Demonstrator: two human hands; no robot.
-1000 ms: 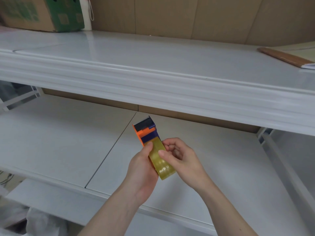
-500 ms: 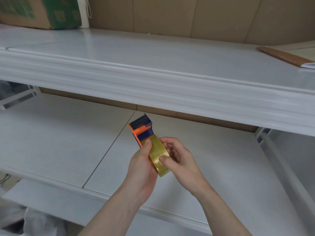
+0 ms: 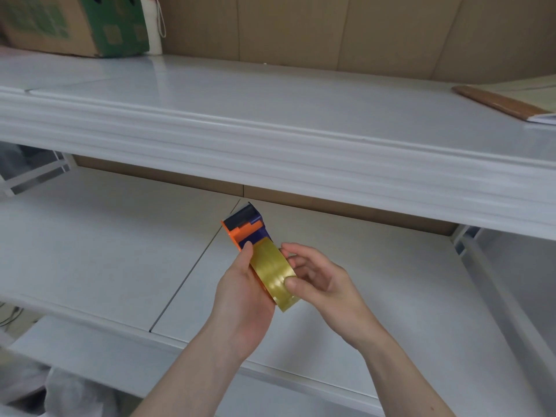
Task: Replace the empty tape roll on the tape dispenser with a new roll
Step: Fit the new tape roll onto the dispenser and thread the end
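Observation:
I hold an orange and dark blue tape dispenser (image 3: 245, 228) above the lower white shelf, its black roller end pointing away from me. A yellowish clear tape roll (image 3: 273, 273) sits in the dispenser's near end. My left hand (image 3: 240, 299) grips the dispenser from the left, thumb lying along the roll's edge. My right hand (image 3: 319, 284) is at the roll's right side, its thumb pressing on the roll's face and its fingers curled behind. The dispenser's lower body is hidden by my left palm.
The lower white shelf (image 3: 120, 251) spreads under my hands, with a seam running down its middle. The upper white shelf (image 3: 270, 130) juts out above. A green and brown cardboard box (image 3: 75, 22) stands at the upper left, and a brown-edged board (image 3: 499, 102) lies at the upper right.
Both hands and the dispenser have drifted slightly left and up. My right thumb has slid down the roll's face and the fingers have spread a little.

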